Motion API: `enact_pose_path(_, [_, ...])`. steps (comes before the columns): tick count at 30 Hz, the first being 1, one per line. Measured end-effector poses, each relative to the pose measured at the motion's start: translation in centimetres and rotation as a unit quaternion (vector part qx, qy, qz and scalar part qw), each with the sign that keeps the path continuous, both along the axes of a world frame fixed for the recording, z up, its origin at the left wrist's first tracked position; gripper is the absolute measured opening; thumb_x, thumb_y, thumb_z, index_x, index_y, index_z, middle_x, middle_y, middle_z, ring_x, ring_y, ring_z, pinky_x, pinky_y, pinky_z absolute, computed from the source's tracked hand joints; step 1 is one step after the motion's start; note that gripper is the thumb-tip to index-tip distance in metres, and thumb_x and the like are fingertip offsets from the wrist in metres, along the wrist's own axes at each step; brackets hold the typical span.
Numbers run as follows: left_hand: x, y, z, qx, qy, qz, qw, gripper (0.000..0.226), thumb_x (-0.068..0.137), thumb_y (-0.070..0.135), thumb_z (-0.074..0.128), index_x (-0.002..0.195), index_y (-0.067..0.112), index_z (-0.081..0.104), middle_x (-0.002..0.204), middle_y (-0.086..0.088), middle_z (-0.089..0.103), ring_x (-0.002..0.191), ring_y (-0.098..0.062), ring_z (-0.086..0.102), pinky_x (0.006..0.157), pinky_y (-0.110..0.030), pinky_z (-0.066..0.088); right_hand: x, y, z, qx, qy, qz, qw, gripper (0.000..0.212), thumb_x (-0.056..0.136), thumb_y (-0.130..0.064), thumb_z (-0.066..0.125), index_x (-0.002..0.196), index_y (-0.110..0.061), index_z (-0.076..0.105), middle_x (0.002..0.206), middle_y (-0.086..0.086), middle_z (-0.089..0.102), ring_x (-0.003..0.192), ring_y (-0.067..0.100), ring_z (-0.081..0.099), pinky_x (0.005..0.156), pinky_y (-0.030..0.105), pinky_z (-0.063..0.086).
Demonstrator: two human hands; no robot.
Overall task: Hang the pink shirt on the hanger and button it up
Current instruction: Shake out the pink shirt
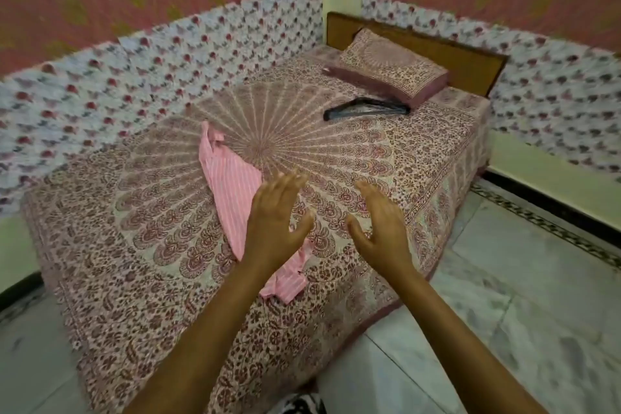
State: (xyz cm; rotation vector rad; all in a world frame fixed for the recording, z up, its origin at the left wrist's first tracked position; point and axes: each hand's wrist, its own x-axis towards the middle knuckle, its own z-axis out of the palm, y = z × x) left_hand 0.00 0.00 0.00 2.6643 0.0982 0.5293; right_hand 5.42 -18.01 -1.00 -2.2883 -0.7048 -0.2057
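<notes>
Pink-striped and crumpled, the pink shirt (228, 185) lies on the bedspread (134, 245) left of centre. It would best be taken up by the collar and shaken open before the hanger (366, 108) is fetched. The left hand (275, 222) is held above the shirt's near end, fingers spread and nothing grasped, and the right hand (376, 228) is likewise released just beside it, while the hanger lies well apart, by the pillow (389, 72).

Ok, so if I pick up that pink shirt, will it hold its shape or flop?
Probably flop: the pink shirt lies crumpled and twisted on the bed. It looks thin, so likely light. Pushed, it'd likely bunch.
</notes>
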Motion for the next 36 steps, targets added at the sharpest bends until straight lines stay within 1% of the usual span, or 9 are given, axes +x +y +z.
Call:
enact_pose_path(3, [3.7, 1.5, -1.4, -0.016, 0.005, 0.015, 1.000, 0.059, 0.084, 0.045, 0.039, 0.138, 0.021, 0.038, 0.145, -0.004, 0.042, 0.137, -0.023, 0.034, 0.116, -0.039, 0.015, 4.1, 1.6, -0.9, 0.012, 0.029, -0.006, 0.999, 0.060, 0.088, -0.043, 0.041, 0.142, -0.019, 0.030, 0.145, 0.002, 0.040, 0.133, 0.018, 0.038, 0.110, 0.045, 0.030])
enact_pose_path(7, [8.8, 3.7, -3.1, -0.046, 0.018, 0.023, 0.999, 0.060, 0.084, 0.045, 0.038, 0.139, 0.023, 0.034, 0.145, -0.005, 0.042, 0.137, -0.024, 0.035, 0.115, -0.039, 0.015, 9.3, 3.7, -2.3, -0.005, 0.047, 0.001, 0.999, 0.062, 0.087, -0.047, 0.039, 0.143, -0.024, 0.028, 0.145, 0.000, 0.040, 0.132, 0.016, 0.038, 0.109, 0.045, 0.033])
enact_pose_path(10, [12.4, 5.6, -4.1, -0.056, 0.033, 0.038, 0.997, 0.061, 0.083, 0.046, 0.037, 0.139, 0.022, 0.036, 0.145, -0.004, 0.042, 0.137, -0.024, 0.034, 0.114, -0.037, 0.015, 13.0, 5.3, -3.1, -0.024, 0.065, 0.009, 0.998, 0.059, 0.088, -0.044, 0.041, 0.142, -0.023, 0.029, 0.144, 0.000, 0.041, 0.131, 0.016, 0.039, 0.107, 0.043, 0.035])
enact_pose_path(15, [19.3, 8.8, -5.3, -0.070, 0.067, 0.045, 0.994, 0.064, 0.084, 0.051, 0.031, 0.141, 0.022, 0.035, 0.147, -0.001, 0.038, 0.139, -0.021, 0.030, 0.117, -0.040, 0.015, 20.0, 9.1, -4.2, -0.059, 0.105, 0.016, 0.993, 0.061, 0.088, -0.043, 0.042, 0.142, -0.018, 0.030, 0.144, 0.002, 0.041, 0.132, 0.019, 0.039, 0.108, 0.039, 0.031])
enact_pose_path(20, [24.2, 10.9, -6.5, -0.066, 0.085, 0.057, 0.993, 0.061, 0.083, 0.048, 0.034, 0.139, 0.022, 0.037, 0.145, -0.002, 0.042, 0.136, -0.021, 0.034, 0.116, -0.038, 0.015, 25.5, 11.5, -5.2, -0.048, 0.164, 0.019, 0.985, 0.064, 0.085, -0.042, 0.042, 0.143, -0.018, 0.030, 0.146, 0.001, 0.038, 0.134, 0.018, 0.036, 0.111, 0.041, 0.031])
enact_pose_path(24, [28.3, 12.6, -7.9, -0.065, 0.109, 0.108, 0.986, 0.063, 0.082, 0.049, 0.032, 0.138, 0.020, 0.038, 0.145, -0.003, 0.042, 0.136, -0.022, 0.035, 0.115, -0.036, 0.015, 31.0, 13.7, -6.8, -0.047, 0.193, 0.056, 0.979, 0.062, 0.087, -0.043, 0.044, 0.143, -0.019, 0.030, 0.147, 0.001, 0.038, 0.134, 0.019, 0.037, 0.110, 0.046, 0.033])
enact_pose_path(29, [32.1, 15.1, -9.1, -0.089, 0.120, 0.194, 0.970, 0.058, 0.081, 0.044, 0.037, 0.131, 0.018, 0.048, 0.138, -0.005, 0.049, 0.131, -0.024, 0.041, 0.110, -0.034, 0.019, 36.9, 17.5, -8.0, -0.067, 0.200, 0.125, 0.969, 0.055, 0.093, -0.032, 0.050, 0.142, -0.015, 0.032, 0.146, 0.005, 0.039, 0.134, 0.021, 0.036, 0.108, 0.036, 0.028])
enact_pose_path(33, [33.2, 18.9, -11.0, -0.090, 0.140, 0.266, 0.949, 0.055, 0.081, 0.040, 0.037, 0.127, 0.014, 0.052, 0.135, -0.007, 0.052, 0.128, -0.027, 0.045, 0.109, -0.041, 0.028, 40.1, 22.5, -10.2, -0.078, 0.226, 0.190, 0.952, 0.063, 0.087, -0.045, 0.038, 0.141, -0.013, 0.035, 0.143, 0.009, 0.043, 0.131, 0.025, 0.040, 0.107, 0.038, 0.034])
enact_pose_path(36, [33.1, 22.6, -13.2, -0.093, 0.153, 0.318, 0.931, 0.054, 0.081, 0.040, 0.037, 0.124, 0.013, 0.055, 0.132, -0.009, 0.055, 0.124, -0.029, 0.049, 0.106, -0.045, 0.036, 41.2, 27.0, -12.6, -0.094, 0.243, 0.234, 0.937, 0.064, 0.086, -0.044, 0.036, 0.142, -0.012, 0.034, 0.145, 0.010, 0.040, 0.131, 0.027, 0.041, 0.105, 0.044, 0.039])
